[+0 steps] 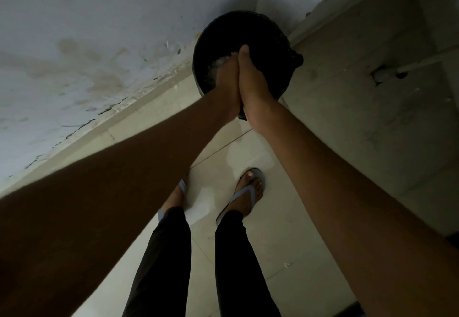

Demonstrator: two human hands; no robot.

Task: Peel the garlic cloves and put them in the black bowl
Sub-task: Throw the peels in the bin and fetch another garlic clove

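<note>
arms: both outstretched | left hand (227,85) pressed against right hand (252,80)

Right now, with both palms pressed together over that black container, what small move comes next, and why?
Probably part the left hand and right hand slightly, letting whatever is between them drop. They meet palm to palm above the black container, where pale bits lie; what they hold is hidden.

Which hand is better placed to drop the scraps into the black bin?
Neither clearly: the left hand and right hand are pressed together, palms meeting, directly over the black bin.
</note>
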